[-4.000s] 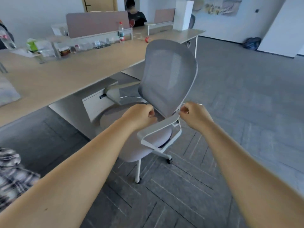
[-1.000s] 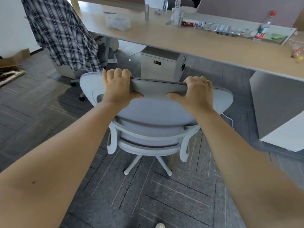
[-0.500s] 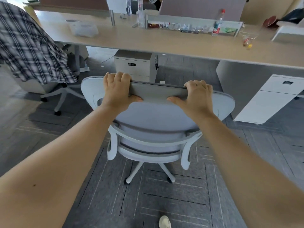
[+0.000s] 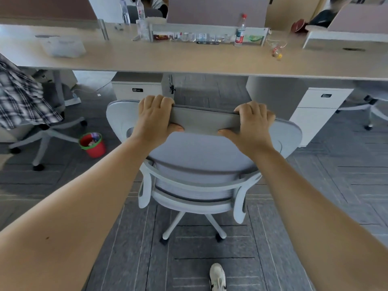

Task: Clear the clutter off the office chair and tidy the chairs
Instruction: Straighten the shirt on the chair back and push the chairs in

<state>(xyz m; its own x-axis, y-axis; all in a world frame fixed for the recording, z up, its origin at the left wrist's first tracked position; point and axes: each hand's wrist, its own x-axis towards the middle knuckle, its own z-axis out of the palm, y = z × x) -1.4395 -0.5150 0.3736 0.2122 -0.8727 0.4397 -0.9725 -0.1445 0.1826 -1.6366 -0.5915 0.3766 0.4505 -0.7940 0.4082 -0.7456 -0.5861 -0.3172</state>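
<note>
A grey mesh office chair (image 4: 201, 156) on a white wheeled base stands in front of me, its back towards me and its seat facing the long wooden desk (image 4: 189, 59). My left hand (image 4: 154, 117) grips the top edge of the backrest on the left. My right hand (image 4: 253, 122) grips the same edge on the right. A second chair (image 4: 44, 131) at the far left has a plaid shirt (image 4: 19, 97) draped over it.
A red bucket with a green rim (image 4: 92, 144) sits on the carpet left of the chair. White drawer units (image 4: 136, 88) (image 4: 319, 110) stand under the desk. Bottles (image 4: 240, 31) and a plastic box (image 4: 64, 46) are on the desk. My shoe (image 4: 218, 277) shows below.
I moved from the chair's side to behind it and took the backrest top in both hands. The chair has shifted right along the desk; the plaid-shirt chair has slid left and a red bucket appeared.
</note>
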